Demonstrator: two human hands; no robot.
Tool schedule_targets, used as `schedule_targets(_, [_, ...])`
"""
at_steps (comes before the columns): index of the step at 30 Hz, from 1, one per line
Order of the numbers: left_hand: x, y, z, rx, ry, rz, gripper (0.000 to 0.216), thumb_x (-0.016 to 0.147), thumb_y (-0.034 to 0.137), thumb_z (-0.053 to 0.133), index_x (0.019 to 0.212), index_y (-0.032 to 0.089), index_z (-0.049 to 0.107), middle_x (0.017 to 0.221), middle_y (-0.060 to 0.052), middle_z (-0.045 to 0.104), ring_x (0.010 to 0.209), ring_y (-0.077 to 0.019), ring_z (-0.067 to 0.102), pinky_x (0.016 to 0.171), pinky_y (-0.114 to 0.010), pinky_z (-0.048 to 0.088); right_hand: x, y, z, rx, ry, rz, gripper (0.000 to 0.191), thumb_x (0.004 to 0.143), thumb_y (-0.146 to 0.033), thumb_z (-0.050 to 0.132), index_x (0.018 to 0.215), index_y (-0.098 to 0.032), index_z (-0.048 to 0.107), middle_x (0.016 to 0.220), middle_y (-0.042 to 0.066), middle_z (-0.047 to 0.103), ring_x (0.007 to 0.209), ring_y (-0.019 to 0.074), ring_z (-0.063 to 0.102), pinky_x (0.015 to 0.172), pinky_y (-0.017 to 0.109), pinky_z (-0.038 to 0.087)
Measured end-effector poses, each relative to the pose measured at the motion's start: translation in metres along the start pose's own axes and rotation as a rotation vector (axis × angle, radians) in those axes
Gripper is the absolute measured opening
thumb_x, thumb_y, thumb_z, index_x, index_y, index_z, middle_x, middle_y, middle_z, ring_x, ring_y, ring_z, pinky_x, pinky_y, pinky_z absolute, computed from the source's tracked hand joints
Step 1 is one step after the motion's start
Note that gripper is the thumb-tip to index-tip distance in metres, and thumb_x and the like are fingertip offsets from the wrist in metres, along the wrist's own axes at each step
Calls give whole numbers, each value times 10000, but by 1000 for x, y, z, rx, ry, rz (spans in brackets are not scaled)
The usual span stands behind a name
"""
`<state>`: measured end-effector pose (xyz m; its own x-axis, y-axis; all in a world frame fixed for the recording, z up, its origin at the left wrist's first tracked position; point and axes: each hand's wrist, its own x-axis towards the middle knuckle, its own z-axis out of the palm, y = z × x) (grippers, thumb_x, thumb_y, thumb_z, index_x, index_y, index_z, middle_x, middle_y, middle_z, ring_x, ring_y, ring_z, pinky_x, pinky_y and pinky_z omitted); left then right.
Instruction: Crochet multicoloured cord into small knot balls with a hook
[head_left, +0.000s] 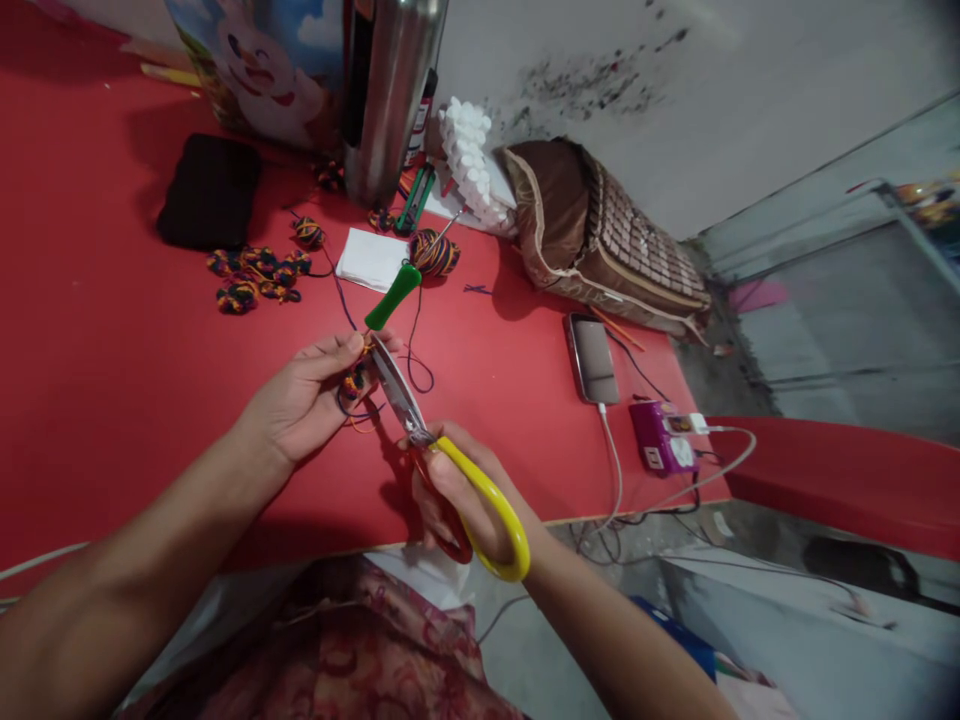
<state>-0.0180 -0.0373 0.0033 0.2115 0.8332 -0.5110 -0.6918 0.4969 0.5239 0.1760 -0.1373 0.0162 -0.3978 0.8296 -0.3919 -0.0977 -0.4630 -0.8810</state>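
My left hand (304, 395) pinches a small multicoloured crocheted piece (354, 383) with dark yarn tails hanging from it. My right hand (457, 495) grips scissors (450, 460) with yellow and red handle loops; the steel blades point up-left and meet the piece at my left fingertips. A green-handled crochet hook (394, 295) lies just beyond, its tip reaching a ball of multicoloured yarn (433, 252). Dark yarn trails from the ball across the red table (112, 330) toward my hands.
Several finished crocheted pieces (255, 275) lie at left near a black pouch (210, 190). A steel flask (386, 95), folded white paper (371, 258), brown cushion (600, 235), phone (592, 357) on a charging cable and purple power adapter (664, 437) stand further back and right.
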Motion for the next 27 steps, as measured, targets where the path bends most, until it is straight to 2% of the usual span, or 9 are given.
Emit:
schedule_targets(9, [-3,2,5,-1,65,-3,329,1045,-22,600,830,86,825,1004,-122,858,845,-128,806,798,-187,657,-9,-10,3,-123,119,34,531,1007,-777,650,1092,-260,566,504,-147,442,351,75,342,384,222,375])
schedule_targets(11, [-3,2,7,-26,82,4,356,1045,-28,583,791,94,800,1021,-126,859,868,-142,821,866,-223,676,-14,-10,-7,-357,231,-45,508,1001,-751,663,1101,-258,591,546,-117,476,410,96,406,441,237,362])
schedule_targets(14, [-4,2,7,-23,67,-2,352,1041,-23,590,773,95,785,1050,-146,865,871,-155,834,875,-244,688,-17,-14,-34,-889,559,-162,528,942,-718,725,1155,-242,646,620,-63,566,513,141,521,534,265,359])
schedule_targets(16, [-5,2,7,-5,43,-14,327,1036,-20,606,796,85,802,1055,-159,869,866,-155,840,839,-229,689,-14,-19,-52,-1214,718,-76,537,949,-671,712,1218,-207,690,683,2,662,588,198,620,588,293,367])
schedule_targets(18, [-5,1,7,19,16,-25,312,1031,-17,620,804,76,814,1068,-175,872,866,-155,843,811,-216,687,-9,-26,-66,-1479,769,25,494,981,-560,676,1283,-173,727,776,80,746,661,254,683,607,317,357])
schedule_targets(20, [-6,0,6,50,-1,-30,314,1032,-11,626,797,71,818,1060,-188,873,860,-156,845,789,-210,683,-4,-33,-72,-1622,708,15,434,1019,-440,620,1321,-160,755,998,172,808,787,292,740,650,344,429])
schedule_targets(23, [-7,-2,5,104,-9,-34,273,1004,-9,680,785,86,812,989,-173,877,813,-162,845,779,-226,687,2,-44,-64,-1556,620,-239,385,1045,-395,615,1304,-169,790,1254,227,772,972,315,755,819,428,573])
schedule_targets(25, [-8,-4,3,150,-38,-31,209,951,9,770,772,113,796,919,-140,875,772,-170,842,739,-226,678,8,-51,-52,-1272,595,-414,469,1012,-471,725,1402,-211,745,1179,158,770,905,263,728,818,422,607])
schedule_targets(27, [-9,-6,0,215,-89,-24,182,886,71,879,750,135,777,826,-107,858,688,-169,817,582,-181,601,18,-57,-39,-881,464,-469,671,937,-520,838,1528,-268,646,973,38,748,701,187,646,632,343,565])
